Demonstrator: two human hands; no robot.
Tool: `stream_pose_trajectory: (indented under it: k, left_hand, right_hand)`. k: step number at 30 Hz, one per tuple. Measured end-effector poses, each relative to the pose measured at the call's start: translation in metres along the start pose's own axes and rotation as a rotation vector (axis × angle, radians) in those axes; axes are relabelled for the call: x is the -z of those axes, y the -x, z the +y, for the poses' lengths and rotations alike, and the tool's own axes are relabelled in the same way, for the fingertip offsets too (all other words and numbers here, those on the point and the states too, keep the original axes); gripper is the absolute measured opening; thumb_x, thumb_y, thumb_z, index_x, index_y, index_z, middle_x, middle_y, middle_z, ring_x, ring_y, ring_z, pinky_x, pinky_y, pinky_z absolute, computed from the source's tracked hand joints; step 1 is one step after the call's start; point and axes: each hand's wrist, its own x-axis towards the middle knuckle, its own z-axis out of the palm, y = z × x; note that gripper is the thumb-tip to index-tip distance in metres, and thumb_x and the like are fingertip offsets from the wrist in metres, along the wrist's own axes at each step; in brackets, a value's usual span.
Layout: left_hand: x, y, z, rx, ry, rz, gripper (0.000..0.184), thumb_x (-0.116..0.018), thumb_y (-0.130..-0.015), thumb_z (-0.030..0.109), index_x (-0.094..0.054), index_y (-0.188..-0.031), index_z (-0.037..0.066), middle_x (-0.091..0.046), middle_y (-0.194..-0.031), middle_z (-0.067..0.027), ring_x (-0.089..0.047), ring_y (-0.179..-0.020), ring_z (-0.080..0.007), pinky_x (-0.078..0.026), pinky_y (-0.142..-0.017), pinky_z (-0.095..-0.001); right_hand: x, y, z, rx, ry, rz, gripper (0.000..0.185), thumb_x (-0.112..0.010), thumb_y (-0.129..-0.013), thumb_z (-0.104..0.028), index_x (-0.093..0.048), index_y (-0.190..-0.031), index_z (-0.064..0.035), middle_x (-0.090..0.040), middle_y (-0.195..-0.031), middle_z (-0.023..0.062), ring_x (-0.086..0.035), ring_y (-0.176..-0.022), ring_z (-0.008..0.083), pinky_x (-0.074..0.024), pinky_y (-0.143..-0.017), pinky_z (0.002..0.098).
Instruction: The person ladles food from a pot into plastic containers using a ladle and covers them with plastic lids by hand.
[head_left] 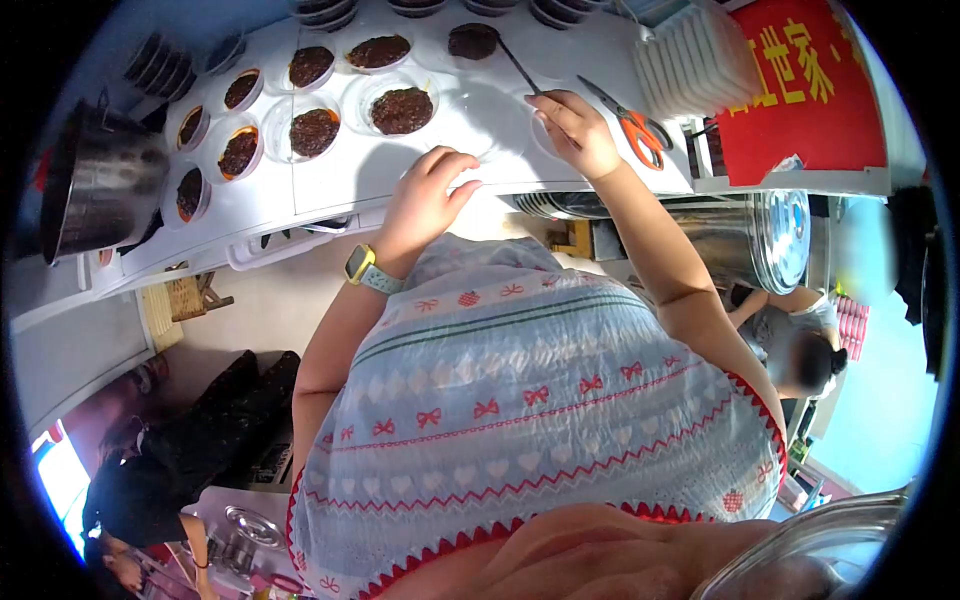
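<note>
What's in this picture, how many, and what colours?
Table: one, white, across top
Sauce portions: nine, dark brown, on the table
Long tool: one, dark, top centre
Scissors: one pair, orange-handled, table's right
Stacked tubs: several, dark, far edge
Sign: one, red and yellow, right
Container stack: one, white, beside sign
Left pot: one, silver, table's left
Big pot: one, silver, below sign
Other people: at least two, dark and grey clothes, left and right
Apron: one, pale blue, on wearer
Watch: one, yellow-green, on wrist
Left hand: one, bare, near sauce portions
Right hand: one, bare, holding long tool
</note>
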Motion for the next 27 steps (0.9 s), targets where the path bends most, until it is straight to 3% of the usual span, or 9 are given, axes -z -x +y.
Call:
stream_pose_trajectory:
  k: [17, 21, 27]
  left_hand:
    - [-0.007, -0.010, -0.020, -0.145, -0.068, 0.097, 0.009, -0.069, -0.081, 0.007, -0.065, -0.089, 0.006, -0.060, -0.087, -0.0081, -0.061, -0.077, -0.0280, -0.050, -0.069, -0.0364]
    - [-0.009, -0.012, -0.018, -0.092, -0.062, 0.091, 0.009, -0.068, -0.083, 0.006, -0.066, -0.091, 0.002, -0.061, -0.088, -0.0109, -0.062, -0.078, -0.0292, -0.050, -0.070, -0.0359]
    - [-0.014, -0.019, -0.020, -0.104, -0.107, 0.158, 0.007, -0.065, -0.083, 0.007, -0.065, -0.089, 0.006, -0.061, -0.087, -0.0089, -0.062, -0.079, -0.0299, -0.051, -0.070, -0.0374]
  right_hand:
    - [-0.003, -0.006, 0.000, -0.004, -0.012, 0.040, 0.024, -0.066, -0.083, 0.000, -0.066, -0.106, -0.0043, -0.065, -0.091, 0.0134, -0.064, -0.077, 0.0285, -0.0518, -0.066, 0.0332]
    - [-0.009, -0.014, 0.012, -0.006, 0.002, 0.007, 0.025, -0.066, -0.082, 0.001, -0.067, -0.107, -0.0050, -0.065, -0.092, 0.0146, -0.064, -0.078, 0.0294, -0.0520, -0.067, 0.0338]
    - [0.003, -0.017, -0.002, 0.052, 0.019, 0.052, 0.027, -0.066, -0.081, 0.002, -0.066, -0.107, -0.0051, -0.065, -0.092, 0.0145, -0.064, -0.077, 0.0283, -0.0519, -0.067, 0.0340]
